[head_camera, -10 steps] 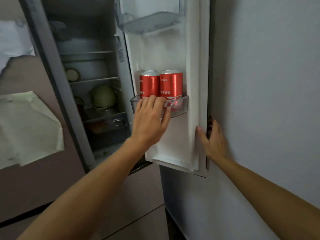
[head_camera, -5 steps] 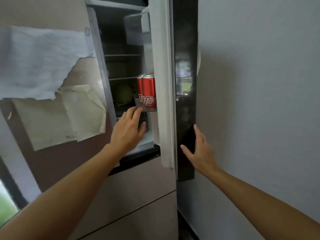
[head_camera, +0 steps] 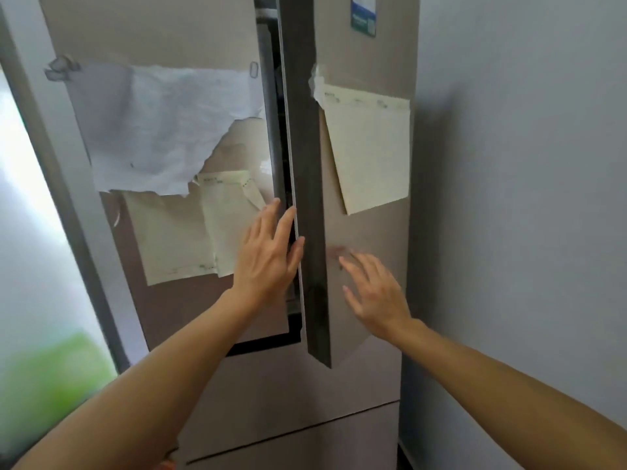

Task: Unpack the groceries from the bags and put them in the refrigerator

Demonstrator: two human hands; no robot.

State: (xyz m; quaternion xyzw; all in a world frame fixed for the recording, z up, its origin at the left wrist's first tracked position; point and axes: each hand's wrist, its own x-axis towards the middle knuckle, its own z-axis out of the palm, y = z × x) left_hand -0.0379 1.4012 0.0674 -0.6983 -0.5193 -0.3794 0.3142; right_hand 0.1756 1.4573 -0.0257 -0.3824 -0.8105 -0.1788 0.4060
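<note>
Refrigerator door (head_camera: 373, 228) edge just beside left fingers (head_camera: 284, 225)

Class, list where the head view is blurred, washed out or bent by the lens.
Head view: right hand motion-smeared, faintly reflected in the door; left edge blown out by bright light, with an unfocused green blob; the wide lens bows straight edges.

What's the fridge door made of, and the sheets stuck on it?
Door: probably coated metal or glass, smooth satin beige with a faint sheen. White sheet: thin paper, wrinkled, torn edge. Cream sheet: stiffer paper, flat with creases.
</note>
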